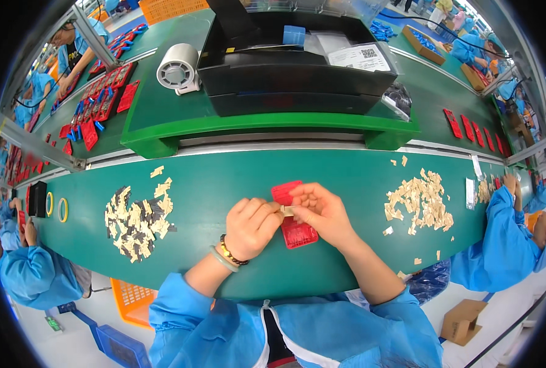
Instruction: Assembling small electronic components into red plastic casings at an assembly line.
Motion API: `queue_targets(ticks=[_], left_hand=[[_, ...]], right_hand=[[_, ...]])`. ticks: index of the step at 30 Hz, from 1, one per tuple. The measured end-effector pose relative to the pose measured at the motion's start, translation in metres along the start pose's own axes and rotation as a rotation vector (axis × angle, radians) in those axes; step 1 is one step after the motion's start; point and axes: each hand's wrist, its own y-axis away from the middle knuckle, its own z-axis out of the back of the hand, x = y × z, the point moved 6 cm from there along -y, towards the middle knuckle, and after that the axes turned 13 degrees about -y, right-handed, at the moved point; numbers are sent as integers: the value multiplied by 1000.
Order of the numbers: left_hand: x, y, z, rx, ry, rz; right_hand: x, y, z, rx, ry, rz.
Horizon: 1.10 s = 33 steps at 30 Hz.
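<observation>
The left hand (249, 228) and right hand (325, 214) pinch a small cream tab (288, 211) by the fingertips over a red plastic casing (300, 235) at the green worktop (340, 267), between two loose tab piles (419, 202).

Factory assembly hall, long green workbench (346, 175), metal framing (37, 145), red parts (467, 128) in rows, blue-smocked co-workers (493, 245)
</observation>
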Motion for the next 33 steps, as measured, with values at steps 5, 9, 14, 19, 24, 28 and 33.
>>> queue_targets(ticks=[5, 9, 14, 19, 24, 28, 33], left_hand=[[10, -3, -13, 266, 372, 433], [19, 32, -39, 491, 874, 701], [11, 41, -48, 470, 1502, 1051], [9, 7, -20, 197, 827, 507], [-24, 11, 5, 12, 417, -124], [14, 24, -24, 269, 797, 610], [15, 24, -29, 251, 906, 683]], right_hand=[[17, 8, -3, -6, 351, 192], [21, 11, -9, 53, 598, 330], [31, 16, -22, -23, 906, 611], [23, 13, -7, -24, 509, 362], [12, 5, 21, -96, 100, -205], [29, 8, 9, -17, 401, 151], [20, 13, -13, 66, 564, 326]])
